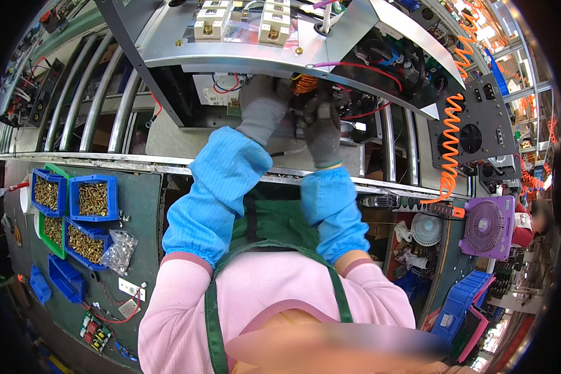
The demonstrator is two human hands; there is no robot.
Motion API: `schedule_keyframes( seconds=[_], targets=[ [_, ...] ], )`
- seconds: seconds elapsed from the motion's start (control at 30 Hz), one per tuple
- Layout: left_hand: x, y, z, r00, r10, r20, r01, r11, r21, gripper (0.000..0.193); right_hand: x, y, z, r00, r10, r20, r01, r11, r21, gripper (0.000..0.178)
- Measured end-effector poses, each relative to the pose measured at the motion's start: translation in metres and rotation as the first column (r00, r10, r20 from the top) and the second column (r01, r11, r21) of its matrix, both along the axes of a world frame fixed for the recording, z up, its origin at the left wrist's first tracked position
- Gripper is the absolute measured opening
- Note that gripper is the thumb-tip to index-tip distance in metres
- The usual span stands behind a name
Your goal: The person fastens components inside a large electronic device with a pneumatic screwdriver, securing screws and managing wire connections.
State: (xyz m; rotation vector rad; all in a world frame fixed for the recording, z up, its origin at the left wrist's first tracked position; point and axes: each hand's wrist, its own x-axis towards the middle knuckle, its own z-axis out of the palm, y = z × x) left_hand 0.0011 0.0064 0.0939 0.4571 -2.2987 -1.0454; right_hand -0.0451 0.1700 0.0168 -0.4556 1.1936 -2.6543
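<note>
Both my hands, in grey gloves, reach into the lower opening of a metal equipment chassis [230,55]. My left hand [263,111] is beside a white part [215,90] with red and blue wires; its fingertips are lost in shadow. Just to its right, my right hand [323,132] has its fingers curled closed, and what they hold cannot be made out. An orange-wound coil [305,83] sits just above and between the hands. A thin cable [289,152] lies close to my right hand. On the chassis top are two cream terminal modules [274,22].
Metal rollers [93,93] run beneath the chassis. At left, blue bins [93,197] hold brass screws, beside a bag of hardware [119,250] and a circuit board [96,331]. An orange coiled hose [450,137] hangs at right, near a purple fan [487,227] and a black panel [474,128].
</note>
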Motion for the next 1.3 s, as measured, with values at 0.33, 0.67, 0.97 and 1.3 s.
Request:
schedule_keyframes(
  seconds=[0.33, 0.67, 0.97, 1.3],
  targets=[
    [0.043, -0.020, -0.026, 0.945, -0.318, -0.080, 0.300, 0.936, -0.186, 0.023, -0.007, -0.015, 0.048, 0.309, 0.538, -0.785, 0.758, 0.360, 0.545, 0.022],
    [0.042, -0.020, -0.038, 0.965, -0.196, -0.171, 0.206, 0.978, 0.040, 0.029, 0.013, -0.023, 0.051, 0.598, 0.308, -0.740, 0.684, 0.285, 0.672, 0.022],
    [0.061, -0.012, -0.054, 0.948, -0.308, -0.076, 0.307, 0.832, 0.462, 0.042, -0.002, -0.028, 0.044, 0.548, 0.415, -0.726, 0.728, 0.192, 0.658, 0.030],
    [0.029, 0.002, -0.054, 0.934, -0.286, -0.216, 0.348, 0.575, 0.741, 0.038, 0.057, -0.038, 0.115, 0.743, 0.221, -0.631, 0.635, 0.061, 0.770, 0.028]
  ],
)
